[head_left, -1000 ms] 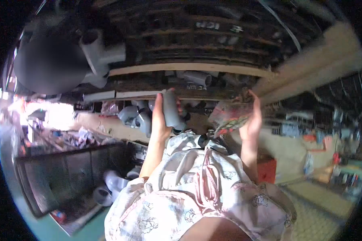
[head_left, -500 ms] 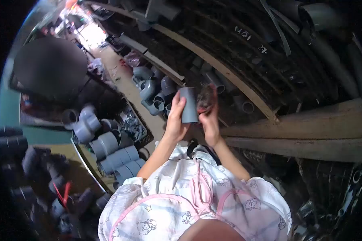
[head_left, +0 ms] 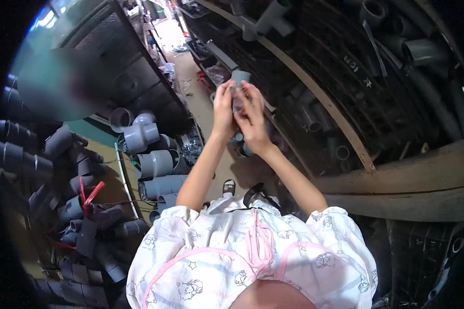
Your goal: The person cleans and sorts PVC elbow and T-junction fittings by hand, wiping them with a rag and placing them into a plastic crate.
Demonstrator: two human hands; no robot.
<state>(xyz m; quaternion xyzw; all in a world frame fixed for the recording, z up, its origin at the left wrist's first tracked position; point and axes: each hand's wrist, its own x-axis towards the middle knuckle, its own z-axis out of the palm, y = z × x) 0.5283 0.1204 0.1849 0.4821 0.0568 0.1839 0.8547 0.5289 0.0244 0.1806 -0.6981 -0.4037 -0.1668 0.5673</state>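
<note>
Head view: a grey pipe piece point(head_left: 241, 76) is held up in front of the body, above the floor point(head_left: 220, 170), its far end showing past the fingers. The left hand's point(head_left: 223, 110) grip is clamped on its side; the right hand point(head_left: 253, 116) lies against it, blurred, so whether that grip is closed I cannot tell. The step in hand looks like two-handed handling of the piece; the next move seems to call for a steady left hold and a free right hand. Farther out, grey fittings point(head_left: 142, 136) lie leftward; a wooden shelf edge point(head_left: 314, 82) slants on the right.
</note>
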